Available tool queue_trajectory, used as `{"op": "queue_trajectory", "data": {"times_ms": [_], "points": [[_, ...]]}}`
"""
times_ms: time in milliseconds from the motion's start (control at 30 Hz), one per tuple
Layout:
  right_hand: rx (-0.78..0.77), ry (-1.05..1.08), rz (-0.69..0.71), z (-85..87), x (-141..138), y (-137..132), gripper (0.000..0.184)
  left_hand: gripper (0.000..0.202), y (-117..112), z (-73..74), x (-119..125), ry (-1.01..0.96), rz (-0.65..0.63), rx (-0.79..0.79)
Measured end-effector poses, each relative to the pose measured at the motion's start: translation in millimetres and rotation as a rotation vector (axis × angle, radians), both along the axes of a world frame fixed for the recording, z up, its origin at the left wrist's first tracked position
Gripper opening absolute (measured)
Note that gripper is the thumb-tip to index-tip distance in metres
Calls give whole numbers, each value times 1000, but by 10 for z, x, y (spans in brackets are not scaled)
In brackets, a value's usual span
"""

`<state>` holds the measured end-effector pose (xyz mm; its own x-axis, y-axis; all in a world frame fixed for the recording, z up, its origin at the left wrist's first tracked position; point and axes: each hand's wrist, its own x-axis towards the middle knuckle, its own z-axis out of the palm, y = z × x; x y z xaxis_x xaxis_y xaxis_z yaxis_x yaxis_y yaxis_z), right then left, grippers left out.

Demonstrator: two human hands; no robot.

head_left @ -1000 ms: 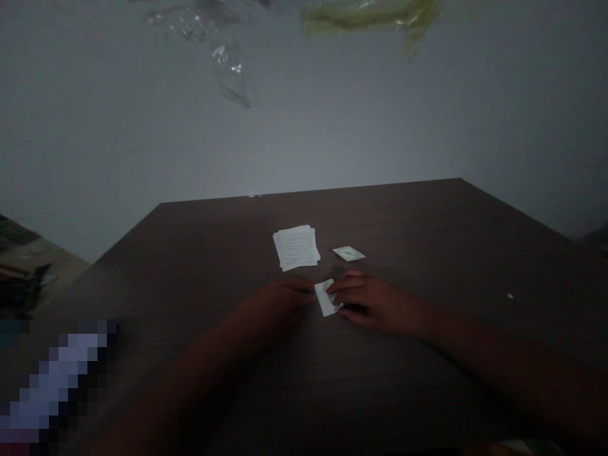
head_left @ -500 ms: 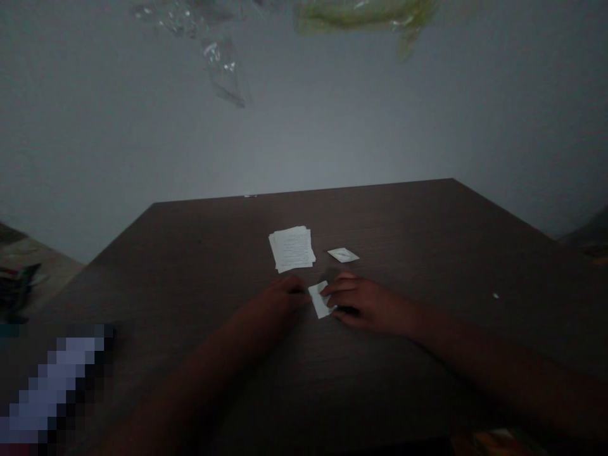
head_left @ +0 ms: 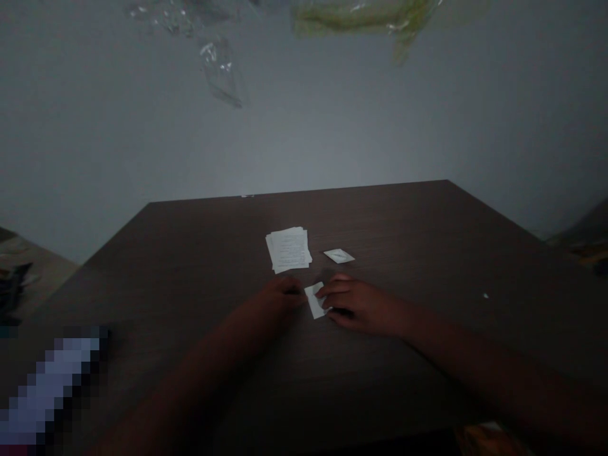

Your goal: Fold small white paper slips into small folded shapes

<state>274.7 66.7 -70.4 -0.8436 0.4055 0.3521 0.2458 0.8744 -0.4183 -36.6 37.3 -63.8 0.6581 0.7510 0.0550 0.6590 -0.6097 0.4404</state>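
Head view — left hand point(head_left: 280, 301) and right hand point(head_left: 363, 307) touch a paper slip point(head_left: 314, 301).

Dark wood-grain desk point(head_left: 380, 215) fills lower half of view, far edge running straight, far corner up right. Plain grey-white wall point(head_left: 304, 126) behind desk, lit softly, no window in view. Crumpled clear plastic point(head_left: 221, 73) and greenish plastic point(head_left: 361, 16) above desk, at top of view. Tan floor point(head_left: 28, 250) beyond desk's left edge, dark clutter point(head_left: 16, 285) on it. Pixelated object point(head_left: 52, 386) at desk's near left. Dark shape point(head_left: 584, 234) past desk's right edge. Light dim overall.
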Motion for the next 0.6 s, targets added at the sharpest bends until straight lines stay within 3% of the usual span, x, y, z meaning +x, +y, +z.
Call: {"op": "queue_trajectory", "data": {"times_ms": [233,433,600], "points": [[26,29,10,-22,-21,9,14,48,73,-10,-57,-32,-46,-8],[-2,23,10,1,0,26,16,46,7,-92,19,73,46,62],[39,42,21,13,-14,28,15,47,-19,-61,23,131,35,71]]}}
